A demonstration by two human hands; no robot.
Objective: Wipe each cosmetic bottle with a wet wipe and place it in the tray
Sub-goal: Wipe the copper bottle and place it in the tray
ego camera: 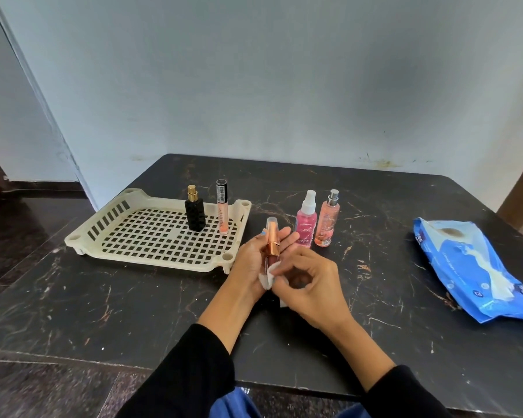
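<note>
My left hand [254, 260] holds a slim cosmetic tube with a rose-gold cap [272, 241] upright over the table's middle. Against the tube's lower part my right hand [310, 285] pinches a white wet wipe [267, 279]. A cream perforated tray [151, 233] lies to the left. In its far right part stand a black bottle with a gold cap [195, 214] and a pale pink gloss tube [222, 208]. Behind my hands, on the table, stand a pink spray bottle [306, 221] and a peach spray bottle [328, 220].
A blue pack of wet wipes [471, 273] lies at the right side of the dark marble table [103, 312], with a wipe poking from its opening. A grey wall rises behind the table. The table's front edge runs just under my forearms.
</note>
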